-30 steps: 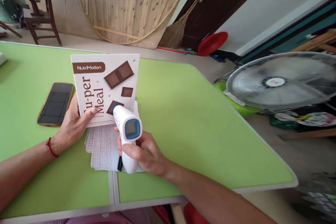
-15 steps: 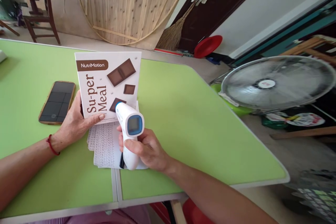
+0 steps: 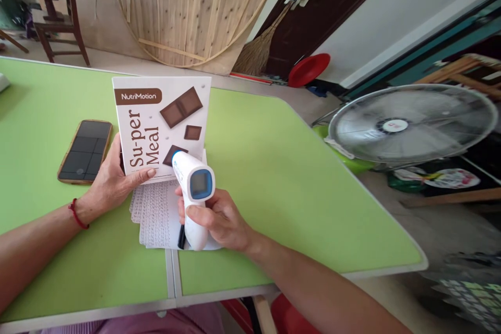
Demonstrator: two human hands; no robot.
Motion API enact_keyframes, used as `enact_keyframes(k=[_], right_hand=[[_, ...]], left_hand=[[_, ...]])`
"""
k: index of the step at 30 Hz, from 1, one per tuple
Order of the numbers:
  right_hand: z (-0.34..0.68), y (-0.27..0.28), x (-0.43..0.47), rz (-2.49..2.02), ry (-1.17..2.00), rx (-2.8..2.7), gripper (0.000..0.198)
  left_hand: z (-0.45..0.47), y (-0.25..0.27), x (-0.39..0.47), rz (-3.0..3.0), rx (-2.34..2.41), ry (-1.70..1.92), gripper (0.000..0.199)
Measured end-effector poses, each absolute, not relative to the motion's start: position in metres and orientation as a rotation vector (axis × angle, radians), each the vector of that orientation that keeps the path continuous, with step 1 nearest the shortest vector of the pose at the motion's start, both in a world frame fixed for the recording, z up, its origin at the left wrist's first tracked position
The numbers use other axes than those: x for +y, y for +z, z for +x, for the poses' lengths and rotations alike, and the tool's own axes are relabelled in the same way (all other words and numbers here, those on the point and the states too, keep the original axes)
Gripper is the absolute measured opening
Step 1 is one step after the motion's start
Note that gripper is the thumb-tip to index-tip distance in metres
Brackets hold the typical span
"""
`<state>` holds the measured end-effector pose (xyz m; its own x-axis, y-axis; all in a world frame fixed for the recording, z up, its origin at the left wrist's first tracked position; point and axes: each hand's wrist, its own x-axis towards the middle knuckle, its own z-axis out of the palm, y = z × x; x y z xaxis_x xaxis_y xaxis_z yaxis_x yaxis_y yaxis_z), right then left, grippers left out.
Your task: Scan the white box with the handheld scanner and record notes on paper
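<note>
My left hand (image 3: 111, 180) grips the lower left edge of a white box (image 3: 178, 99) printed "NutriMotion Su-per Meal" with chocolate pieces, its thumb lying across the front. The box stands upright, facing me. Wrapped round the handle of a white and blue infrared thermometer (image 3: 194, 180) is my right hand (image 3: 219, 219). The thermometer's blue nose points at the box's lower right part, close to the face; I cannot tell if they touch. Its small screen looks grey. Under both lie several written sheets of paper (image 3: 156, 224) and a black pen (image 3: 181, 237), partly hidden.
A smartphone (image 3: 85, 151) lies left of the box on the green table (image 3: 274, 182). Beyond the table's right edge stands a fan (image 3: 395, 125). A broom (image 3: 258, 49), a red basin (image 3: 309, 69) and a wooden chair (image 3: 60, 23) are at the back.
Both hands, the box and the thermometer keep almost the same place. The view has shifted very slightly, and the fan's blades show more distinctly now.
</note>
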<state>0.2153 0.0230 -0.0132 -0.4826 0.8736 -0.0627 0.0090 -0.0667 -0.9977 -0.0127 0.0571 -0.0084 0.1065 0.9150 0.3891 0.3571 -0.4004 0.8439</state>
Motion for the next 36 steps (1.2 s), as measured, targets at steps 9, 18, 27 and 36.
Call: enact_keyframes(k=[9,18,27,36], right_hand=[[0.217,-0.006,0.032,-1.007,1.652,-1.57,0.024],[0.255,0.052,0.045,-1.339,1.003,-2.081,0.026],[0.298,0.004,0.073,-1.514,0.35,-2.367,0.051],[0.303,-0.011,0.078,-1.527,0.189,-2.477,0.048]], left_hand=[[-0.012,-0.014,0.06,1.728,1.267,1.322,0.064],[-0.013,-0.022,0.067,1.913,1.376,1.411,0.076],[-0.021,-0.029,0.075,2.097,1.353,1.408,0.079],[-0.021,-0.029,0.068,2.183,1.366,1.403,0.061]])
